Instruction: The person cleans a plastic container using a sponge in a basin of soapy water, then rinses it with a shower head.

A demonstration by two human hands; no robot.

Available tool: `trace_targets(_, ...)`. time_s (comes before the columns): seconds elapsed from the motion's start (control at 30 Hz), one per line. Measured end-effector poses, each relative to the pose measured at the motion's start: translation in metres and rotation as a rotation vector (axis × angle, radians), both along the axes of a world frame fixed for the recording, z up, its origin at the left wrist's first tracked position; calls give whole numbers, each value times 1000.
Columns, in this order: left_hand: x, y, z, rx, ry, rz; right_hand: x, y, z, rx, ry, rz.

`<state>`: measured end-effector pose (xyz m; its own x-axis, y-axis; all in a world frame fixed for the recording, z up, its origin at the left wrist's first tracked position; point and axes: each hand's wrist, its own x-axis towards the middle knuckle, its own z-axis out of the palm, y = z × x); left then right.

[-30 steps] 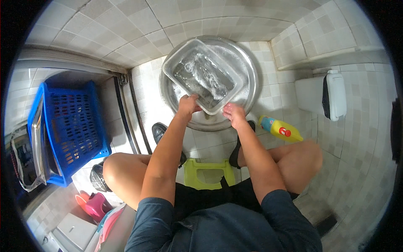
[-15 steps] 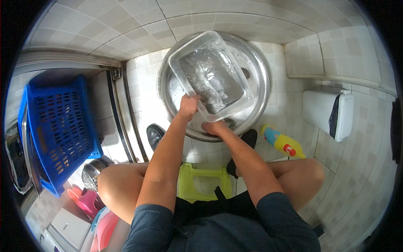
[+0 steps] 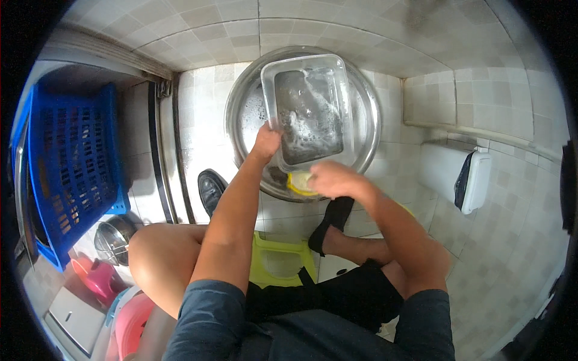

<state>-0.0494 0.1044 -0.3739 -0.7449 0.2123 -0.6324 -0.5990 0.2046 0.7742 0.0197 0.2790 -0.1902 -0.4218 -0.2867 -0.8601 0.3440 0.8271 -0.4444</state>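
Observation:
A clear plastic container [image 3: 310,114] with foamy water in it rests inside a wide round metal basin [image 3: 243,111]. My left hand [image 3: 267,142] is closed on the container's left rim, near its lower corner. My right hand [image 3: 334,179] is just off the container's near edge, its fingers closed on a yellow pad that looks like a sponge [image 3: 299,183], partly hidden by the hand. The pad is over the basin's near rim.
A green plastic stool [image 3: 260,240] is between my legs. At the left are a blue basket [image 3: 75,162], a metal pot [image 3: 113,237] and pink plastic items [image 3: 99,280]. A white bin [image 3: 460,177] stands at the right; tiled walls [image 3: 325,27] enclose the far side.
The container has turned straighter and shifted slightly right. My right hand has left its near rim and now has the yellow sponge. My right forearm now covers most of the yellow bottle.

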Motion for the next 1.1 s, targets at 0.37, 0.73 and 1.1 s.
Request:
trace_targets(0.37, 16, 2, 35, 491, -137, 32, -3, 20, -100, 486, 668, -239)
trace_targets(0.73, 33, 8, 27, -52, 195, -301, -56, 7, -147, 548, 945, -98)
trace_targets(1.1, 54, 2, 29, -26, 210, -255, -73, -25, -180, 120, 791, -251)
